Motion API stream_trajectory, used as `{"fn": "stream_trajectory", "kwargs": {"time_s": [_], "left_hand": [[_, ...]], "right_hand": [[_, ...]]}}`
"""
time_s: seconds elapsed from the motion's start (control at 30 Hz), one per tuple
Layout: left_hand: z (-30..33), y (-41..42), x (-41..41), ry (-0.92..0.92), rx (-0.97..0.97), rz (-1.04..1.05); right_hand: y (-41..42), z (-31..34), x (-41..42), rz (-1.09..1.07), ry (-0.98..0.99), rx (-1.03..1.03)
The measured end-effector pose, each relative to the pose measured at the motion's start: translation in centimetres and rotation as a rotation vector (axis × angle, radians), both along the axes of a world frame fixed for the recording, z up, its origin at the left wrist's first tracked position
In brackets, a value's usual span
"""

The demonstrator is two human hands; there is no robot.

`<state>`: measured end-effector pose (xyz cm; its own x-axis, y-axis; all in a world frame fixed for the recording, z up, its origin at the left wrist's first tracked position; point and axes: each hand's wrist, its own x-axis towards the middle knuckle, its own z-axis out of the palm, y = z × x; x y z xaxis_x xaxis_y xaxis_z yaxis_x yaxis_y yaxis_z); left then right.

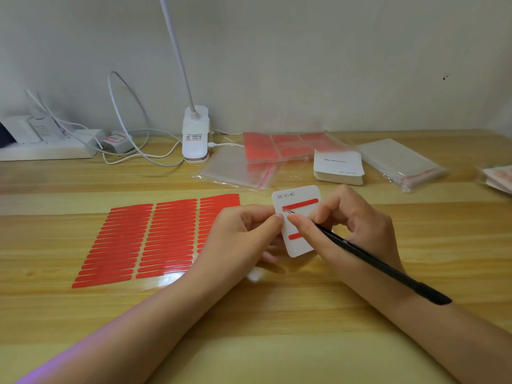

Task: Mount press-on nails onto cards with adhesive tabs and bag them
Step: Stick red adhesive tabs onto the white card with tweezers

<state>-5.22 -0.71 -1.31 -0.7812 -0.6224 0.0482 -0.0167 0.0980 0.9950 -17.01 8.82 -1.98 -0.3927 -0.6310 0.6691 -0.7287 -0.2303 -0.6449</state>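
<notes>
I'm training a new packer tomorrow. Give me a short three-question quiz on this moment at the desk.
1. True or false: the card lies flat on the desk.
2. What does the right hand hold? A) scissors B) tweezers C) a bag
3. How many red strips show on the card?

Key:
1. False; the left hand holds it up.
2. B; the tips sit at the left end of the upper strip.
3. Two; the lower strip is partly hidden by fingers.
</notes>
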Motion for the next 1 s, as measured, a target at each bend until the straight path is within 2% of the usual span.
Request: {"fn": "stream_trajectory", "kwargs": {"time_s": [0.23, 1.0], "left_hand": [[0.04, 0.03, 0.02, -0.001, 0.002, -0.009], [0.42, 0.32, 0.03, 0.01, -0.009, 0.006]], "right_hand": [[-0.18, -0.29, -0.16, -0.02, 0.126, -0.025], [-0.33, -0.51, -0.58, -0.008, 0.212, -0.049]]}}
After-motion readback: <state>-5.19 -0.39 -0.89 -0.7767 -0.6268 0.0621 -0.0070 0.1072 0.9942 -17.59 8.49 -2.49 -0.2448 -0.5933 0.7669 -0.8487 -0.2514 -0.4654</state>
